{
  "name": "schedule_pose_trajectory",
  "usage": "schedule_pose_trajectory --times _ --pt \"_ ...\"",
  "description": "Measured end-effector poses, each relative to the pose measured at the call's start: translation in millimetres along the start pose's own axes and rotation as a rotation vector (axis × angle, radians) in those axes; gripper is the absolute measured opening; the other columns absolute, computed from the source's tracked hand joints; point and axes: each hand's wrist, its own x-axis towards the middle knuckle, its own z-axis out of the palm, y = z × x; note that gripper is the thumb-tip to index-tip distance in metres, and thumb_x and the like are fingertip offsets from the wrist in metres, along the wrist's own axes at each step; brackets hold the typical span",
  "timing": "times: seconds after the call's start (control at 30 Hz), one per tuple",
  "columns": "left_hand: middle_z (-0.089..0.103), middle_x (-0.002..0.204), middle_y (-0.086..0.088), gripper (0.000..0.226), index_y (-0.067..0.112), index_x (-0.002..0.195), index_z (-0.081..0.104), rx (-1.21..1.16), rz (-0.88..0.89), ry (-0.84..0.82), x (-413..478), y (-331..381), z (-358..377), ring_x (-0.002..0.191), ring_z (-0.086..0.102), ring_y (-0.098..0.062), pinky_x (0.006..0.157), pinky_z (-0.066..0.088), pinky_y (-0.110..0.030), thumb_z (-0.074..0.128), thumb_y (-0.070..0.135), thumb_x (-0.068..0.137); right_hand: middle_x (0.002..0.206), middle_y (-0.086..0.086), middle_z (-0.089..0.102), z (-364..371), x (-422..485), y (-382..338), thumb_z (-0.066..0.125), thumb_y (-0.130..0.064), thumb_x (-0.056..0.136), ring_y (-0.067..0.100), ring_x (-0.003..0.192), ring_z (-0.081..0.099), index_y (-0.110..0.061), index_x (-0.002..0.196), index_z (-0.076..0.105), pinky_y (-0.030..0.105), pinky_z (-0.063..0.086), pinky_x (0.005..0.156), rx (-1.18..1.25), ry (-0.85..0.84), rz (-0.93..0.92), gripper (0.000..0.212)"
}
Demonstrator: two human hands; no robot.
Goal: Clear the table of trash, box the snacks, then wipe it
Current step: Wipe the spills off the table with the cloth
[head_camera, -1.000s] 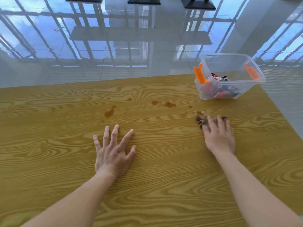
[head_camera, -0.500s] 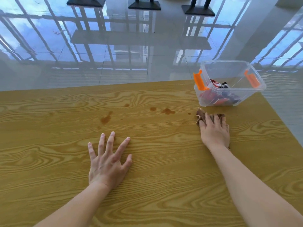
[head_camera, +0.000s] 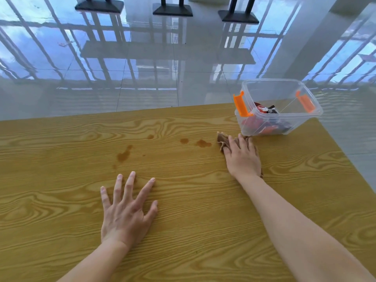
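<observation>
Scene: a person leans over a wood-grain surface (head_camera: 183, 231), both bare forearms reaching forward from the near edge.

Left hand: the left hand (head_camera: 126, 210) lies palm down on the bare wood, fingers straight and spread wide, holding nothing.

Right hand: the right hand (head_camera: 243, 159) presses flat on a brown cloth (head_camera: 221, 140), fingers straight and close together, pointing toward the far edge.

Cloth: bunched under the right palm and fingers. A frayed corner shows past the fingertips on the left, and a sliver shows by the wrist.

Stains: brown spills (head_camera: 124, 155) mark the wood between the two hands. The largest sits ahead of the left hand, and smaller spots (head_camera: 203, 143) lie just left of the cloth, apart from it.

Box: a clear plastic box (head_camera: 272, 92) stands open at the far right corner of the surface, just beyond the right hand's fingertips. An orange latch (head_camera: 240, 104) sits on each short side.

Snacks: red and dark snack packets (head_camera: 262, 123) lie piled in the bottom of the box.

Background: a glossy tiled floor (head_camera: 183, 64) mirrors window frames and blue sky. Three dark stand bases (head_camera: 173, 10) line the top edge of the view.
</observation>
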Motion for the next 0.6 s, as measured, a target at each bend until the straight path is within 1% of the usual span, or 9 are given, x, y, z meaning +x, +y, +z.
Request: schedule_pose_trajectory --times 0.03,0.13,0.17,0.2,0.27,0.37,0.43,0.5,0.6 --pt "0.016 0.162 -0.001 0.061 0.059 0.146 0.011 -0.001 -0.002 -0.003 -0.3 -0.3 -0.1 0.15 0.001 -0.029 0.116 0.002 -0.065 0.021 0.073 0.087 0.167 -0.002 0.008 5.9 -9.8 -4.1 0.016 -0.057 0.102 0.025 0.153 0.0 -0.037 0.155 0.017 0.046 0.008 0.123 -0.03 0.0 -0.063 0.057" --pt "0.016 0.162 -0.002 0.061 0.058 0.146 0.011 -0.002 -0.005 -0.011 -0.3 0.6 -1.7 0.15 0.002 -0.029 0.115 0.003 -0.066 0.021 0.072 0.087 0.165 -0.002 0.017 30.3 -80.7 3.2 0.021 -0.055 0.103 0.026 0.153 0.007 -0.038 0.154 0.023 0.048 0.017 0.121 -0.121 0.069 -0.438 0.053" --pt "0.017 0.162 -0.002 0.061 0.058 0.146 0.012 -0.003 -0.006 -0.017 0.1 1.1 -2.4 0.15 0.002 -0.03 0.115 0.003 -0.066 0.022 0.072 0.087 0.165 -0.004 0.017 33.1 -98.0 9.6 0.023 -0.055 0.104 0.025 0.153 0.006 -0.039 0.154 0.024 0.046 0.016 0.121 -0.123 0.062 -0.541 0.052" --pt "0.017 0.162 -0.003 0.061 0.058 0.146 0.013 -0.005 -0.007 -0.024 0.2 1.3 -3.1 0.15 0.002 -0.03 0.115 0.003 -0.066 0.023 0.072 0.087 0.165 -0.005 0.017 33.6 -101.3 16.3 0.023 -0.056 0.104 0.023 0.153 0.005 -0.04 0.154 0.024 0.045 0.014 0.122 -0.12 0.035 -0.589 0.052" --pt "0.016 0.162 -0.002 0.061 0.058 0.146 0.013 -0.014 -0.006 -0.032 -0.4 1.1 -4.2 0.15 0.001 -0.03 0.115 0.002 -0.066 0.023 0.071 0.088 0.165 -0.004 0.018 25.3 -76.5 17.9 0.021 -0.057 0.104 0.021 0.153 0.004 -0.039 0.154 0.024 0.045 0.015 0.123 -0.126 0.011 -0.539 0.053" --pt "0.016 0.162 -0.002 0.061 0.058 0.146 0.012 -0.017 -0.016 -0.017 -0.4 2.6 -4.3 0.15 -0.001 -0.029 0.115 0.002 -0.066 0.022 0.072 0.088 0.166 0.0 0.011 7.2 -12.3 -13.8 0.019 -0.056 0.103 0.024 0.153 0.0 -0.036 0.155 0.02 0.045 0.009 0.123 -0.04 -0.007 -0.218 0.056" --pt "0.014 0.163 -0.001 0.061 0.059 0.145 0.01 -0.019 -0.014 -0.022 -0.4 2.3 -3.3 0.15 -0.003 -0.028 0.116 0.0 -0.065 0.022 0.072 0.087 0.167 0.002 0.008 3.3 8.2 -33.7 0.02 -0.054 0.103 0.027 0.153 -0.001 -0.035 0.156 0.019 0.046 0.006 0.123 -0.004 -0.012 -0.087 0.056" --pt "0.012 0.163 0.0 0.061 0.06 0.145 0.008 -0.031 -0.007 -0.024 -0.3 1.3 -3.6 0.15 -0.005 -0.027 0.116 -0.002 -0.064 0.021 0.072 0.087 0.166 0.002 0.01 10.2 -13.1 -35.8 0.022 -0.053 0.103 0.028 0.153 0.001 -0.035 0.155 0.021 0.046 0.008 0.123 -0.034 0.015 -0.125 0.055" --pt "0.016 0.162 -0.002 0.061 0.058 0.146 0.012 -0.03 -0.013 -0.022 -0.4 2.7 -5.4 0.15 0.0 -0.029 0.115 0.0 -0.065 0.023 0.071 0.087 0.165 -0.001 0.018 29.3 -100.2 -17.8 0.025 -0.053 0.104 0.026 0.153 0.007 -0.035 0.154 0.027 0.047 0.016 0.121 -0.069 0.083 -0.438 0.053"
